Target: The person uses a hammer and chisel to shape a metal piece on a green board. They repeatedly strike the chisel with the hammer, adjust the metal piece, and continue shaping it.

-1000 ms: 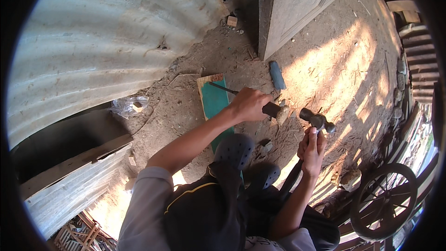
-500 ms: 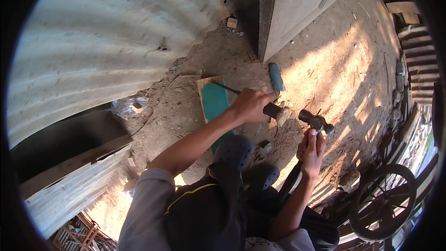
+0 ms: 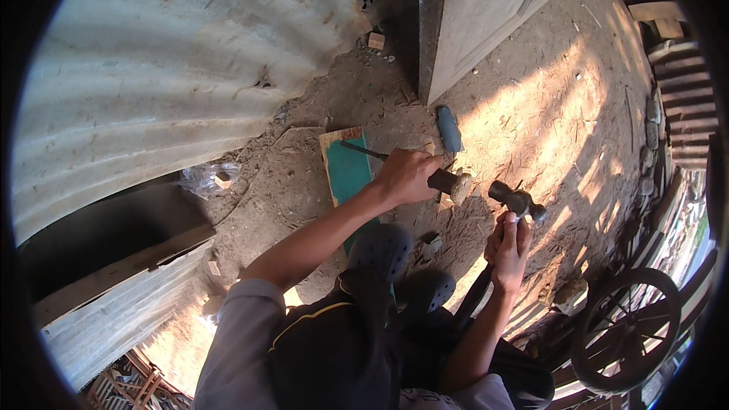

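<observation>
In my left hand (image 3: 406,177) is a chisel (image 3: 367,152), its fingers wrapped around it. The dark blade points left over the far end of a green-faced wooden board (image 3: 348,171). The chisel's thick handle, with a pale, frayed butt, sticks out to the right of the hand. My right hand (image 3: 507,247) is closed on a ball-peen hammer (image 3: 518,201), gripping the handle just below the head. The hammer's flat face is turned toward the chisel's butt, with a gap between them. The board's near part is hidden by my leg and shoe (image 3: 382,249). I cannot tell whether the blade touches the board.
A blue-grey oblong object (image 3: 449,129) lies on the dirt floor past my left hand. Beyond it stands a door panel (image 3: 474,30). Corrugated metal sheeting (image 3: 175,83) rises on the left. At the lower right is a spoked wheel (image 3: 626,330); small wood blocks (image 3: 376,41) are scattered around.
The view has shifted slightly. The chisel's tip appears a little nearer to me over the board's end. Both grips stay the same, and the hammer has barely moved.
</observation>
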`<state>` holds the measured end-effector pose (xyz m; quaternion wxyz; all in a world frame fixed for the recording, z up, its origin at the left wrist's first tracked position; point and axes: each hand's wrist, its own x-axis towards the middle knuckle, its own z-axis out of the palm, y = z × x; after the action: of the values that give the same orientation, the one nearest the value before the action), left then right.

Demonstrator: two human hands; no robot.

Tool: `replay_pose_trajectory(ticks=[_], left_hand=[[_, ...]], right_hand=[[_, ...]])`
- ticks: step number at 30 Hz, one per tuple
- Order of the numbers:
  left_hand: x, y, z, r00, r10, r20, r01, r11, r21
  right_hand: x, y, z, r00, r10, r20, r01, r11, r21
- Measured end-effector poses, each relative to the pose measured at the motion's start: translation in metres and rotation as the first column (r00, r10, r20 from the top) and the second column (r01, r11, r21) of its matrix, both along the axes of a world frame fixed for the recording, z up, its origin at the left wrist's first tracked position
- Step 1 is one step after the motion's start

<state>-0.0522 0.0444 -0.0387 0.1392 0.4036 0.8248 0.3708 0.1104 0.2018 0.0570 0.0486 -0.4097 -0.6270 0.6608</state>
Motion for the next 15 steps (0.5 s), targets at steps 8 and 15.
replay_pose_trajectory(ticks=[8,15], left_hand=[[-0.0047,-0.0031,0.0044,0.994,-0.036,-0.106,0.043,0.997,0.062],[-0.0044,-0.0012,-0.0006,0.993,-0.014,-0.113,0.021,0.998,0.061]], right_hand=[[-0.002,-0.0037,0.0023,1.0,-0.003,0.01,0.003,1.0,-0.026],[-0.0041,-0.0039,0.0076,1.0,-0.013,0.022,0.014,1.0,-0.025]])
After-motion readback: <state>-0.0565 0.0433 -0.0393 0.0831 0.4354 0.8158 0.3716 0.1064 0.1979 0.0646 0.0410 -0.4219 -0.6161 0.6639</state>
